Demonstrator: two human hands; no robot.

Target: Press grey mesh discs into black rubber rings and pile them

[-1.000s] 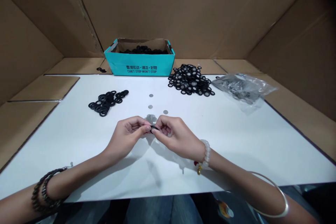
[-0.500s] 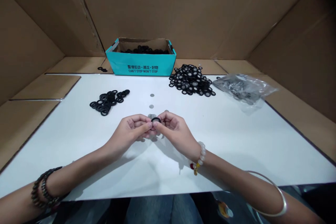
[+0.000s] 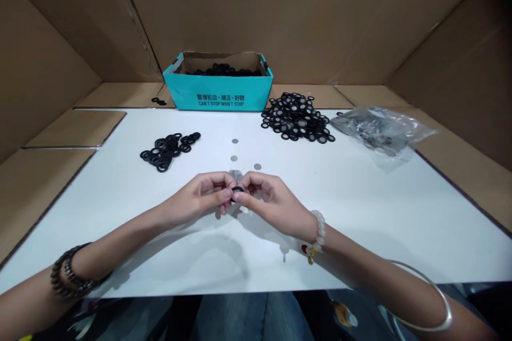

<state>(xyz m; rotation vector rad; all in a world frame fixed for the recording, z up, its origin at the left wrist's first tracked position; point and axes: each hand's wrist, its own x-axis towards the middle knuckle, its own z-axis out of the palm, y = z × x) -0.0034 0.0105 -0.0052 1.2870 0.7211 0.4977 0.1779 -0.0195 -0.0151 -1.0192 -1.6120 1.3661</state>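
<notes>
Between left hand [image 3: 198,195] and right hand [image 3: 272,203], a black rubber washer [image 3: 237,193], thick-rimmed, pinched

black rubber ring [image 3: 237,192] | tilted, partly hidden | pinched between both hands [image 3: 200,195]

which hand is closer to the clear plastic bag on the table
Right: the bag sits ahead of the right hand and off to its right, the clear plastic bag being closer to it; the left hand is farther, on the right hand's other side, both pinching a small black ring.
</notes>
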